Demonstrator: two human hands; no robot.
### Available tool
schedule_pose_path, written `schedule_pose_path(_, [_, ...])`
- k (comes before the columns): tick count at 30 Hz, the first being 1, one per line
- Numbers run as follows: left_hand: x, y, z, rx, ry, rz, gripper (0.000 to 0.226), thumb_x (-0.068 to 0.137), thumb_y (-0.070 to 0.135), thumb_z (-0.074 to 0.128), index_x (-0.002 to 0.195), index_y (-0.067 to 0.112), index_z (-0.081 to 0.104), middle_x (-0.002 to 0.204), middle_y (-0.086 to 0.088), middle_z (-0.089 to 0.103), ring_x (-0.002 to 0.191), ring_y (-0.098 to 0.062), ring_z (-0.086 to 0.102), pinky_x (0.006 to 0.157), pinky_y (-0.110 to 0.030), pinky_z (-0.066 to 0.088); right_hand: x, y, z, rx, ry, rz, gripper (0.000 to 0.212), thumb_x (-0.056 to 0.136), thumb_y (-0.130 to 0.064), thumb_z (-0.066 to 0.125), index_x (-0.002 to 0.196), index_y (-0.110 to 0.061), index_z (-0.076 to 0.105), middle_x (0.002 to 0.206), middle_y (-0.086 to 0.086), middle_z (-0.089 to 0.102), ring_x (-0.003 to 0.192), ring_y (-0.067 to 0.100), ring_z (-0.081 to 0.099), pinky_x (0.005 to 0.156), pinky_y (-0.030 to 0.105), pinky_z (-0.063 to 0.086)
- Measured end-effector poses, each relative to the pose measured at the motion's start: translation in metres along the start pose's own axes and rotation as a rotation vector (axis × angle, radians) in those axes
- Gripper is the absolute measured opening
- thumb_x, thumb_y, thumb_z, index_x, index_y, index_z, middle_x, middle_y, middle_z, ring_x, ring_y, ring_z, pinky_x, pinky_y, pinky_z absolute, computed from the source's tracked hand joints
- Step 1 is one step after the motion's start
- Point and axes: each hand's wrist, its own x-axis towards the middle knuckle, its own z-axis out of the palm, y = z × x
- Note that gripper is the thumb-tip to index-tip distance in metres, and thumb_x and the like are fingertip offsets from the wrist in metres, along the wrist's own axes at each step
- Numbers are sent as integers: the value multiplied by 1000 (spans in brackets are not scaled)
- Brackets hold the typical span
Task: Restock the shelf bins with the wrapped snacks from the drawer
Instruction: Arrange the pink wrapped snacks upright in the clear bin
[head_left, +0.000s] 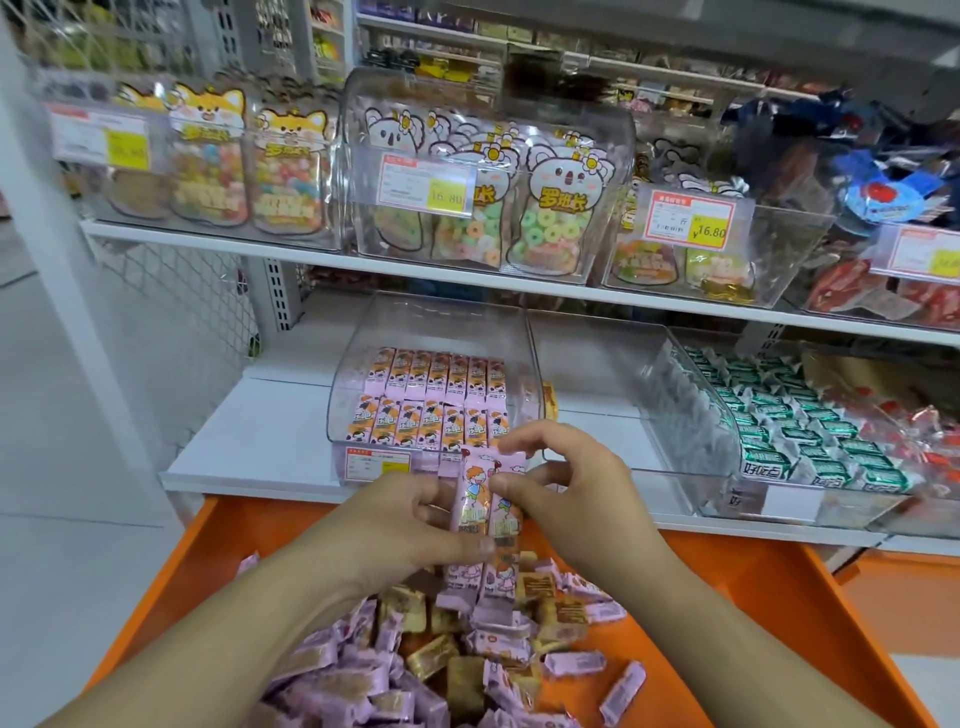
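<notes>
Fingers (457, 540) of both hands pinch upright pink snack bars (485, 512) above the orange drawer (753, 597).

White lower shelf (270, 415) bearing clear bins (431, 332), orange drawer (779, 597) holding loose pink wrapped snacks (353, 686)

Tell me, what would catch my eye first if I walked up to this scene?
Probably the two hands at the centre: the left hand and right hand together hold a few upright pink wrapped snacks in front of a clear bin lined with matching packs. Below them, the bright orange drawer holds a loose heap of purple-wrapped snacks.
</notes>
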Motion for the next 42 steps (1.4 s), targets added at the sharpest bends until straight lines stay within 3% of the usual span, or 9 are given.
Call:
schedule_pose_path(4, [-2,4,1,-49,7,10,24,78,13,90,99,13,78,90,-6,81,67,-10,72,55,-21,50,0,0,0,-73,4,-44,23,91,-38,80,111,-42,69,121,-24,61,96,1,65,82,22,55])
schedule_pose_path(8, [0,8,-6,-102,39,32,24,80,13,88,102,10,80,95,-8,81,81,-13,76,55,-18,49,0,-4,-13,-161,-201,-195,66,86,-50,80,145,-44,52,146,-27,38,132,1,46,101,19,43])
schedule_pose_path(12, [1,7,-13,-153,28,42,22,82,9,86,102,9,79,99,-10,81,77,-13,75,55,-19,49,-4,-7,-13,-276,-328,-269,99,74,-50,90,156,-42,37,154,-31,26,141,-5,35,103,12,36])
schedule_pose_path(16, [4,5,-16,-122,19,26,23,80,13,88,100,8,79,98,-11,81,78,-14,73,63,-27,49,-4,-9,-5,-284,-329,-265,105,71,-49,94,158,-42,34,149,-34,26,117,-1,49,89,14,44])
schedule_pose_path(19, [2,6,-17,-145,7,36,17,84,6,83,101,7,79,95,-10,81,70,-8,72,54,-17,49,-2,-15,-2,-277,-356,-241,114,68,-56,92,160,-44,27,147,-37,24,125,-3,46,95,15,46])
schedule_pose_path(29, [6,0,-36,-158,-26,-38,19,85,14,84,102,8,79,100,-13,80,78,-18,73,71,-33,59,9,-15,13,-348,-318,-308,103,68,-56,93,155,-35,43,139,-31,31,109,-12,47,89,7,41])
schedule_pose_path(32, [4,1,-42,-165,1,-30,21,86,25,84,105,18,80,100,-2,79,78,-11,71,70,-28,58,16,-14,15,-326,-287,-326,100,67,-53,94,153,-31,48,136,-25,37,107,-5,52,86,7,44])
schedule_pose_path(38, [13,5,-76,205,417,253,32,89,47,76,119,38,68,117,16,70,101,-6,70,91,-30,54,54,-13,21,-350,-178,-295,99,61,-71,85,147,-34,53,134,-25,42,100,-4,56,88,15,47])
schedule_pose_path(42, [41,-11,-102,677,553,420,68,99,58,56,159,40,30,167,22,18,155,-9,14,125,-37,21,112,-14,42,-380,-149,-246,94,60,-62,93,143,-32,58,125,-19,46,95,-4,56,84,12,44])
